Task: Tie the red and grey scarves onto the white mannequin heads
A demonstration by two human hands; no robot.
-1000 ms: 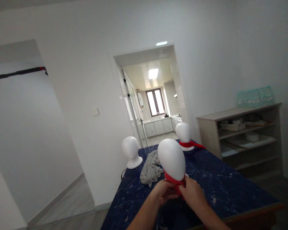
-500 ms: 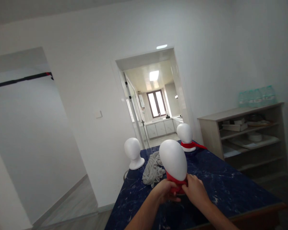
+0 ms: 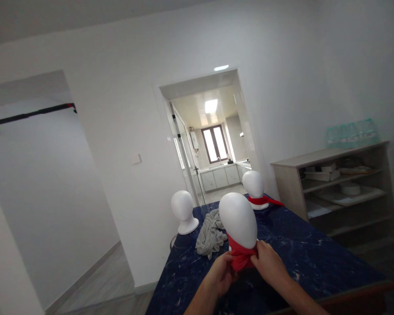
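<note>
Since a second ago both hands dropped slightly: left hand (image 3: 220, 274) and right hand (image 3: 266, 263) pinch the red scarf (image 3: 240, 257) between them, under the near mannequin head (image 3: 238, 220). Probably mid-knot; next needs an even pull.

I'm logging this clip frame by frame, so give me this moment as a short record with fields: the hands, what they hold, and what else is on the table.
left hand: grips the red scarf at the neck of the near mannequin head
right hand: grips the same scarf from the other side
table: dark blue, marbled top
grey cloth: bunched up behind the near head
far left head: bare, no scarf
far right head: red scarf around its neck
shelf unit: against the wall on the right
</note>
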